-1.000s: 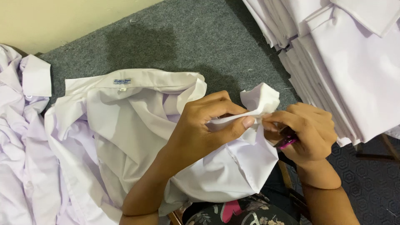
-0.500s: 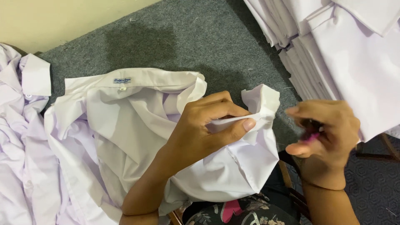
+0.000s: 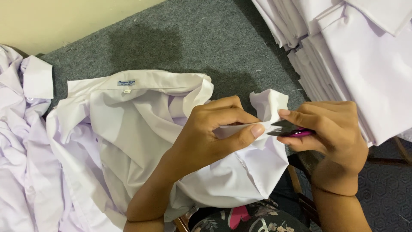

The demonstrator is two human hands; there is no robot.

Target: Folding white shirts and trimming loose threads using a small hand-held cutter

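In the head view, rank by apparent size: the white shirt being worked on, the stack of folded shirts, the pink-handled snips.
1. white shirt, about level with
2. stack of folded shirts, cropped by the frame, so unsure
3. pink-handled snips, smallest, in the right hand

Soft, even indoor light, sharp focus throughout, with a faint shadow on the grey carpet (image 3: 171, 47).

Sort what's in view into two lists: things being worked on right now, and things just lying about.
In hand:
- white shirt, its cuff pinched by the left hand
- small pink-handled snips in the right hand, blades at the cuff

Lying about:
- stack of folded white shirts
- loose pale shirts
- grey carpet
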